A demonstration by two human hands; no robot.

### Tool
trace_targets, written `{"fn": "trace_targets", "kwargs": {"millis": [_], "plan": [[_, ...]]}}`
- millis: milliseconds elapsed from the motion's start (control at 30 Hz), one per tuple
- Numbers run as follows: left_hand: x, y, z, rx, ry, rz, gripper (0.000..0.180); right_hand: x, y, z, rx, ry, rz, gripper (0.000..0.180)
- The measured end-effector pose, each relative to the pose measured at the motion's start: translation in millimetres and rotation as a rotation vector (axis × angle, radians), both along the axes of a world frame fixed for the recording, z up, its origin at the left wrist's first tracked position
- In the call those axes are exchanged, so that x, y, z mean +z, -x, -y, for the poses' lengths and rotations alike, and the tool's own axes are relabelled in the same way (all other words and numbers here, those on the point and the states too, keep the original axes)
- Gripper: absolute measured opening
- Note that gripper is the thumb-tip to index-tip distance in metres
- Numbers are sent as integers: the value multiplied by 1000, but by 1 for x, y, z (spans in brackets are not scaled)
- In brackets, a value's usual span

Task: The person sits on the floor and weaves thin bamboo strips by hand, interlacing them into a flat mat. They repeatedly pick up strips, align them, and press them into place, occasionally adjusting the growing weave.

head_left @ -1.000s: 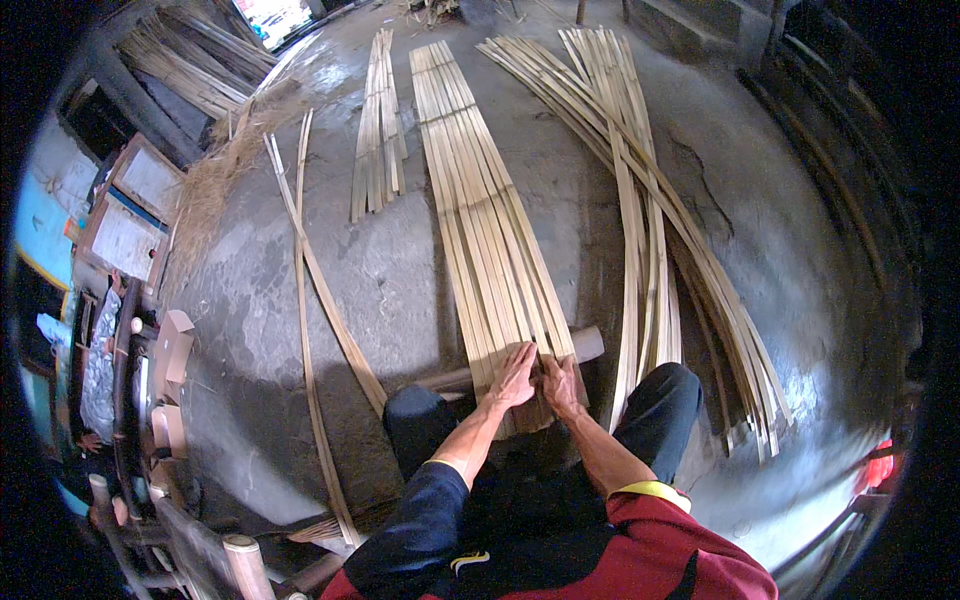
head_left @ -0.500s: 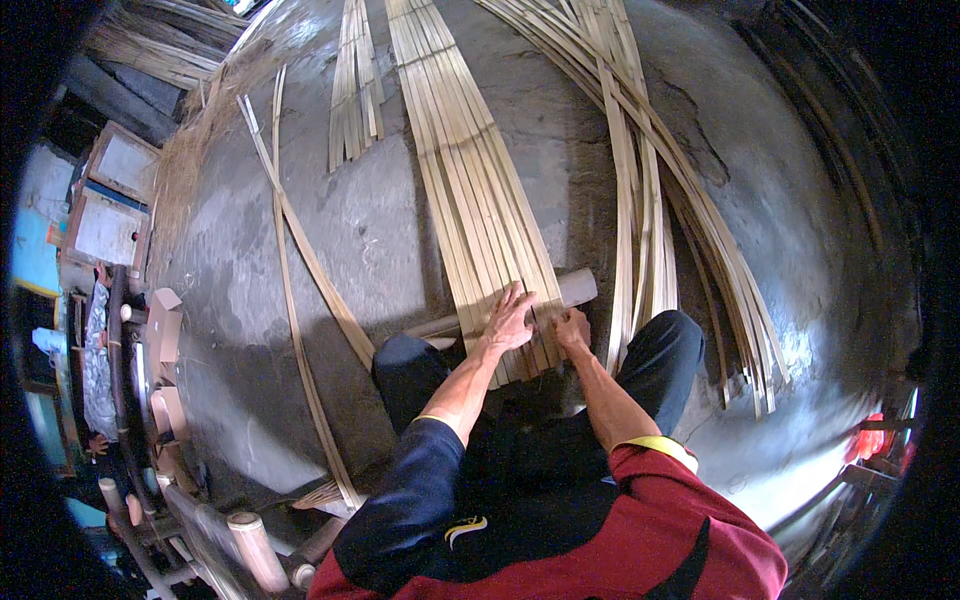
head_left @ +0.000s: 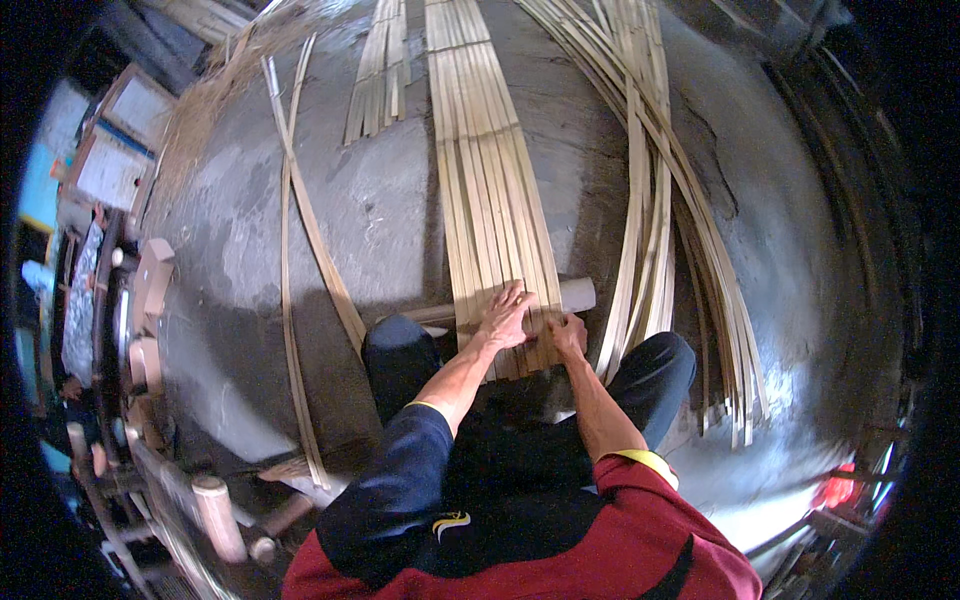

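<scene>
A flat row of pale bamboo strips (head_left: 488,170) lies side by side, running from between my knees toward the far side. Its near ends rest over a bamboo pole (head_left: 578,294) that lies crosswise. My left hand (head_left: 503,318) is laid on the strips near these ends, fingers stretched out and holding nothing. At the row's right edge, my right hand (head_left: 568,336) has its fingers closed on the outermost bamboo strip. Part of that strip is hidden behind the fingers.
Loose strips (head_left: 655,200) fan out on the concrete floor to the right. Two long strips (head_left: 300,200) cross on the left, and a shorter bundle (head_left: 378,80) lies beyond. Thick bamboo pieces (head_left: 218,515) and cardboard boxes (head_left: 153,270) stand at the left edge.
The whole view has shifted slightly with my head. Both hands stay at nearly the same place on the strips, and the row lies as before.
</scene>
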State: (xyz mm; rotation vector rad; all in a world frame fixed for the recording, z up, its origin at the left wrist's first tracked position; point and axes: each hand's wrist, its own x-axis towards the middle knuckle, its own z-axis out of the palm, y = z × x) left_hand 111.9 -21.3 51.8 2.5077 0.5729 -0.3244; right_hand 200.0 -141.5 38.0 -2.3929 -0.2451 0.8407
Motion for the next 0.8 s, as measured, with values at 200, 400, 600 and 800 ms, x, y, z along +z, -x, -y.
{"fn": "trace_targets", "kwargs": {"millis": [200, 400, 600, 800], "plan": [[10, 1, 2, 5, -34, 30, 77, 4, 3, 2, 51, -112, 15, 43], [9, 11, 2, 50, -21, 103, 85, 12, 13, -3, 1, -30, 296, 41], [-2, 18, -1, 60, -42, 169, 76, 13, 34, -9, 421, -216, 503, 32], [-6, 17, -7, -21, -139, 133, 75, 19, 42, -15, 378, -113, 480, 30]]}}
